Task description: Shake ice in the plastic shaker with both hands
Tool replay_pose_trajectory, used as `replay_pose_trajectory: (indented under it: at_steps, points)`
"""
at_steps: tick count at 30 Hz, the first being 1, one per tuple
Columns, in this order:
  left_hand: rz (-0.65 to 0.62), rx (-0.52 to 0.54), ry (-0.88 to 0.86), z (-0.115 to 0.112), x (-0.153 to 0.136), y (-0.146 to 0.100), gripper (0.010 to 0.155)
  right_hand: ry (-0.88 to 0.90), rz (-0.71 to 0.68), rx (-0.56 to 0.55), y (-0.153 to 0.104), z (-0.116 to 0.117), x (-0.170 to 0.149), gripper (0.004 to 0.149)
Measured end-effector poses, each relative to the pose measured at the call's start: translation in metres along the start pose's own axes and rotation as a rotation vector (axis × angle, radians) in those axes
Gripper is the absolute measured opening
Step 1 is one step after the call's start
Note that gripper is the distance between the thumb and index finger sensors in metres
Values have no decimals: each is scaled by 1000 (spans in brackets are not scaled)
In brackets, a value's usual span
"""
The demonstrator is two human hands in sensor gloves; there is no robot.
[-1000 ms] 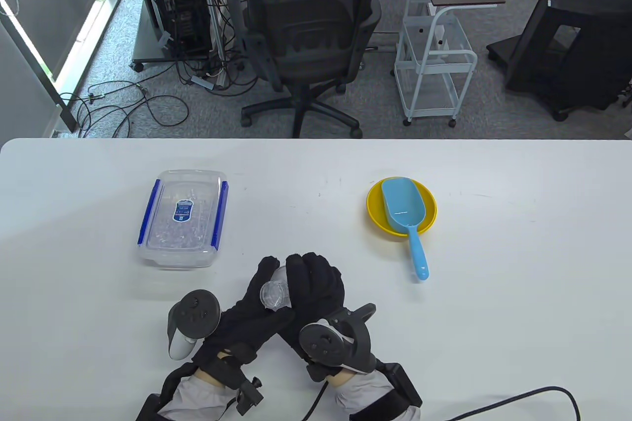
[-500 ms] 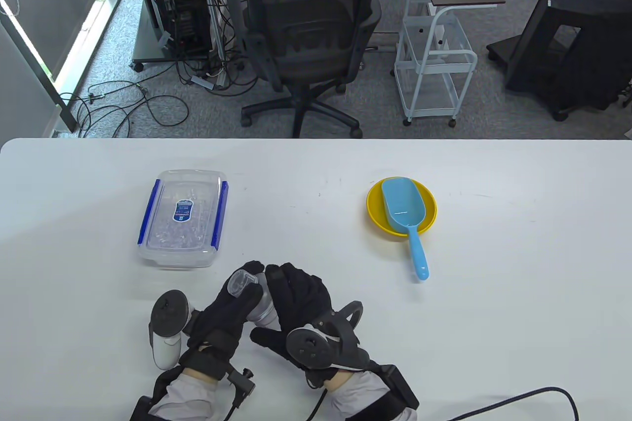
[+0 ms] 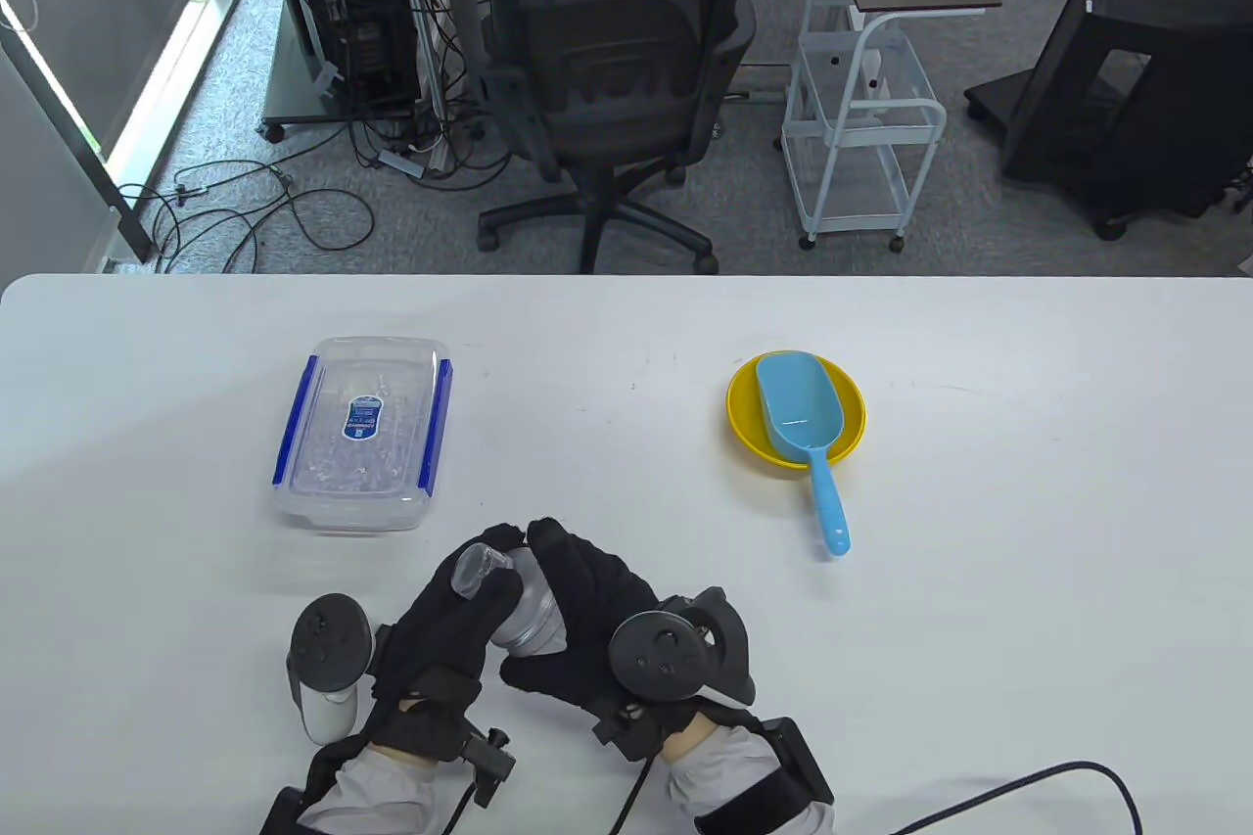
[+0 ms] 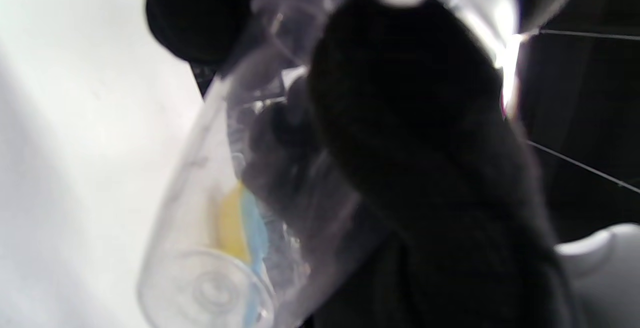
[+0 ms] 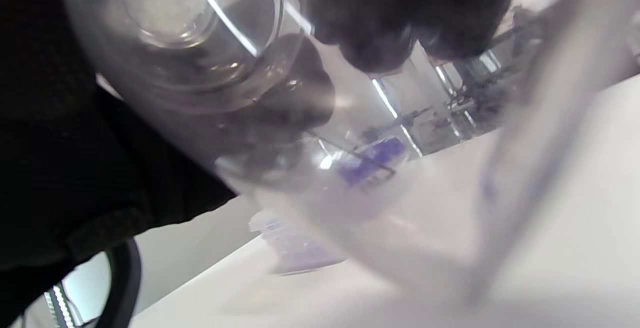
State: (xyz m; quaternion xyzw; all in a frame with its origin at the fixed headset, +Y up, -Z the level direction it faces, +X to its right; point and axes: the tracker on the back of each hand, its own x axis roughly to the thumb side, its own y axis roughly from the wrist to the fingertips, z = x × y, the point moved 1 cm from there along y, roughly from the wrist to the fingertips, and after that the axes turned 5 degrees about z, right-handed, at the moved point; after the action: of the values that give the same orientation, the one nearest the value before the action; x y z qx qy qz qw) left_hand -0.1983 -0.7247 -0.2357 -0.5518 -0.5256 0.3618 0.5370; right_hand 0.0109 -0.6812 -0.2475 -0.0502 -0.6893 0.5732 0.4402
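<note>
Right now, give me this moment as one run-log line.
step: shaking | shaker: tilted, off table | left hand: gripping shaker | right hand: gripping shaker | scoop: in yellow bowl

A white table (image 3: 1028, 483) carries a clear lidded box (image 3: 363, 432) with blue clips on its left half. On the right half sits a yellow bowl (image 3: 850, 414) with a blue scoop (image 3: 805, 429) in it, handle resting on the tabletop. A black cable (image 3: 1057, 781) lies at the near right edge.
</note>
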Motion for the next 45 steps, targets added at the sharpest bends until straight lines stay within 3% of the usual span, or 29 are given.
replay_pose_trajectory:
  at_steps: [5,45]
  points:
    - [-21,-13,-16,0,0,1,75,99,-2,37,1,1,-8,115]
    - [-59,-59,-75,-2,-1,4,74,270,-12,196,5,-8,-29,111]
